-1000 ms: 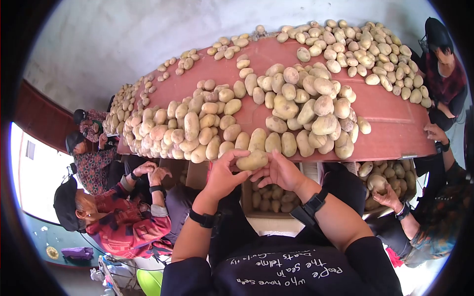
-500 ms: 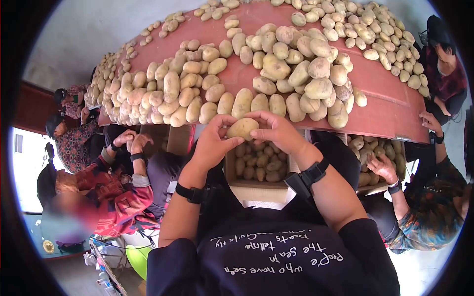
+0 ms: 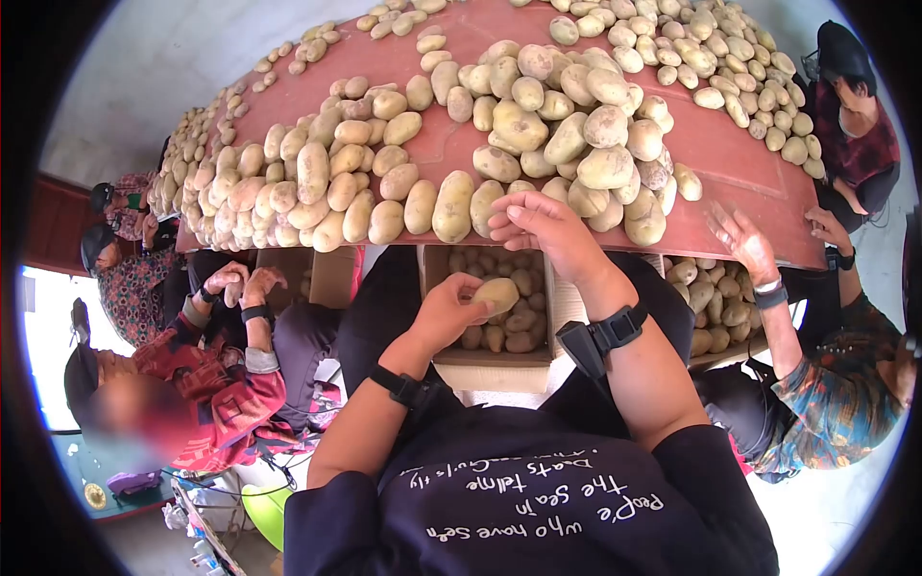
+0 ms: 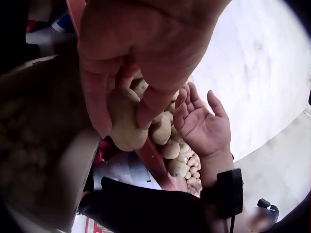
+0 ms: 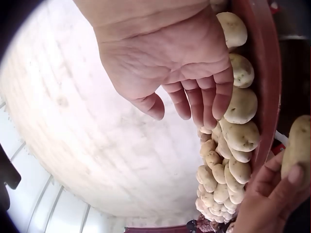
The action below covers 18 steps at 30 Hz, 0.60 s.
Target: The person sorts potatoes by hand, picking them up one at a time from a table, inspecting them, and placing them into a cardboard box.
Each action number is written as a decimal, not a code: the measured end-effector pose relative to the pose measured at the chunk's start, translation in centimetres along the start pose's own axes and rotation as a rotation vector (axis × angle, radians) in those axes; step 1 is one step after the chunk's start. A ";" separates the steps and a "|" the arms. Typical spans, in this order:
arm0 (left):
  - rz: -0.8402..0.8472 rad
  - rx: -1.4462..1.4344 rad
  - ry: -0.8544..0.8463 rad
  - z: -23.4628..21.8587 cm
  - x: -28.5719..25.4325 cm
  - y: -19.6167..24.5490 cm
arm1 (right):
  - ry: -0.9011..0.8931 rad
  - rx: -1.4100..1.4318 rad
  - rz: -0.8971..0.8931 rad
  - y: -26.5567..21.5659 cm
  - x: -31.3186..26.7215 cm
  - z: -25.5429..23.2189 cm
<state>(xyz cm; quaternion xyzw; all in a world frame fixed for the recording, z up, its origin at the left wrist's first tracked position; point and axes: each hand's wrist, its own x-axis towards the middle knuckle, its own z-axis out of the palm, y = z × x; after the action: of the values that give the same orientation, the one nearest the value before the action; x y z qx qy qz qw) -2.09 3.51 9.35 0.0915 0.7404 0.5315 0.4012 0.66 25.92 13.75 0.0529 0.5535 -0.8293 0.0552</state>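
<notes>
My left hand [image 3: 459, 309] grips a pale yellow potato [image 3: 496, 294] over the cardboard box [image 3: 492, 367] between my knees; in the left wrist view the fingers [image 4: 97, 104] curl round the potato [image 4: 124, 124]. My right hand [image 3: 534, 223] hovers with loosely bent fingers at the near edge of the red table [image 3: 740, 182], just above the front row of potatoes [image 3: 451, 206] and holding nothing. In the right wrist view the empty palm [image 5: 170, 53] hangs beside the potatoes on the table's rim [image 5: 243, 104].
Potatoes cover the long red table in heaps [image 3: 586, 125]. A second box of potatoes [image 3: 715, 307] stands at the right, where another person's hand [image 3: 741, 242] reaches for the table. Several more people [image 3: 192, 374] sit at the left.
Both hands held the potato at the table's edge. Now the left hand alone has brought it down over the box, and the right hand has let go and risen to the table's potatoes.
</notes>
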 end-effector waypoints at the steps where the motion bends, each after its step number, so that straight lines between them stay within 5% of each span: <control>1: 0.011 -0.027 -0.037 0.1 0.3 -0.2 | 0.012 0.010 0.006 0.0 0.0 0.0; 5: 0.033 -0.061 -0.076 -0.6 0.0 3.8 | 0.045 0.041 0.035 0.4 0.2 0.3; 8: 0.165 -0.092 0.056 -3.7 1.9 6.5 | 0.042 -0.004 0.069 1.6 0.6 0.6; 14: 0.313 -0.038 0.197 -9.7 10.7 12.3 | -0.010 -0.130 0.114 3.1 1.0 2.5; 18: 0.354 0.396 0.240 -10.6 16.1 15.5 | -0.081 -0.098 0.126 4.1 1.1 2.8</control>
<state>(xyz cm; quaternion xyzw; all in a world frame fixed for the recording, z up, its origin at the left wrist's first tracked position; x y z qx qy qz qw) -24.60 11.44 15.90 0.2320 0.8444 0.4455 0.1860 0.11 21.74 10.97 0.0511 0.5862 -0.7977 0.1320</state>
